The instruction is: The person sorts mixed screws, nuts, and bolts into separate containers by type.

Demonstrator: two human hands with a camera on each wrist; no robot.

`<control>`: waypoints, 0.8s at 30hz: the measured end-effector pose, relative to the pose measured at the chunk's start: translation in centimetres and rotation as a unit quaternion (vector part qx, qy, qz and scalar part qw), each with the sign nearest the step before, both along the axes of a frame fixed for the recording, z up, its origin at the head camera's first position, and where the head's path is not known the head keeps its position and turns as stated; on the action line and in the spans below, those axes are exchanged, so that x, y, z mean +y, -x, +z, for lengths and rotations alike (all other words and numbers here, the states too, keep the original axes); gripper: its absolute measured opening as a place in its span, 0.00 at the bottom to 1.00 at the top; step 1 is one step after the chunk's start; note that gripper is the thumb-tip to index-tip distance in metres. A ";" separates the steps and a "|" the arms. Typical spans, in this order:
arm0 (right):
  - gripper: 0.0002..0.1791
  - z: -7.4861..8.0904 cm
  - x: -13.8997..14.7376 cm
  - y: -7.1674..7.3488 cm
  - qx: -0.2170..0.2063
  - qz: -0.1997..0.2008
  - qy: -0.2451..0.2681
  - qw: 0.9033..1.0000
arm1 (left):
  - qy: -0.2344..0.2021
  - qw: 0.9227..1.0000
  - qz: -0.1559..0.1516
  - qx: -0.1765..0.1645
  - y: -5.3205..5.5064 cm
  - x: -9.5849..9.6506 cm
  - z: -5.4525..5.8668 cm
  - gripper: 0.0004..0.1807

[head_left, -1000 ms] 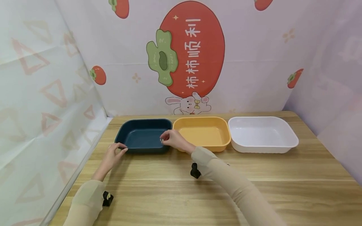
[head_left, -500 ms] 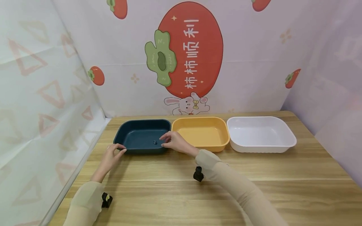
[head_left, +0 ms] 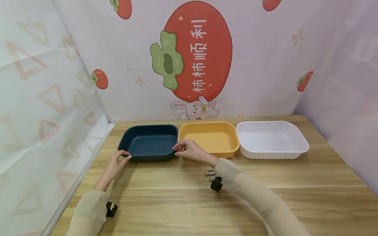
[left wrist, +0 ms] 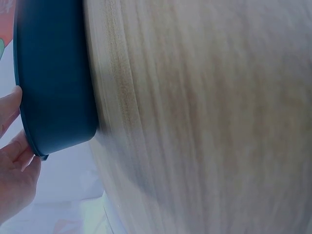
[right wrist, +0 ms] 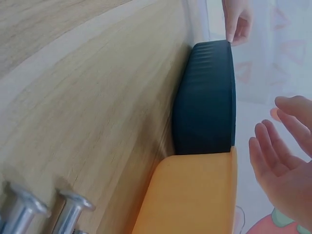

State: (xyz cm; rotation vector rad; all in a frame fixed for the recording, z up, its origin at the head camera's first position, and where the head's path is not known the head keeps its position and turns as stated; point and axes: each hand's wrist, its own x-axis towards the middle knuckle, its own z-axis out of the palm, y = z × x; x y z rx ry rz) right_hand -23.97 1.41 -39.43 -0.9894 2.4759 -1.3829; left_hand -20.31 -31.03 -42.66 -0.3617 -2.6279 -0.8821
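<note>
My left hand grips the near-left corner of the dark teal tray; the left wrist view shows thumb and fingers at its rim. Inside that tray, toward its right side, lies a small ring-shaped metal piece, too small to name surely. My right hand hovers by the tray's near-right corner, over the near-left edge of the yellow tray. Its fingers are loosely bent and hold nothing, as the right wrist view also shows.
A white tray stands right of the yellow one, the three in a row along the back of the wooden table. Several metal bolts lie on the table beside the right cuff, partly hidden by it and the black wrist camera.
My right hand has let go of the small metal piece, which now lies in the teal tray, and has drawn back rightward. Bolts have come into view by the cuff. The left hand keeps its grip.
</note>
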 end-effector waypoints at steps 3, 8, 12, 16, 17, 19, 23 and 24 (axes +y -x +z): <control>0.13 0.0 0.6 -0.2 0.000 0.000 0.005 1.000 | -0.002 1.000 0.001 -0.008 0.0 0.0 0.1 0.05; 0.13 0.7 1.9 -1.0 -0.007 0.002 0.012 1.000 | -0.004 1.000 -0.002 -0.006 0.0 0.0 0.1 0.05; 0.12 0.4 2.8 -1.0 -0.009 0.002 0.017 1.000 | -0.005 1.000 -0.003 -0.007 0.0 0.0 0.1 0.05; 0.12 0.3 3.7 -1.1 -0.007 0.005 0.021 1.000 | -0.006 1.000 -0.002 -0.012 -0.1 0.0 0.1 0.05; 0.12 0.3 4.0 -1.2 -0.004 0.006 0.022 1.000 | -0.006 1.000 -0.001 -0.012 -0.1 0.0 0.1 0.05; 0.12 0.2 4.5 -1.3 0.000 0.008 0.023 1.000 | -0.007 1.000 0.000 -0.013 -0.1 0.0 0.2 0.05; 0.12 0.0 5.6 -1.6 0.002 0.007 0.022 1.000 | -0.007 1.000 0.001 -0.014 0.0 0.1 0.2 0.05; 0.12 0.0 5.9 -1.7 0.002 0.007 0.021 1.000 | -0.007 1.000 0.001 -0.014 0.0 0.1 0.2 0.05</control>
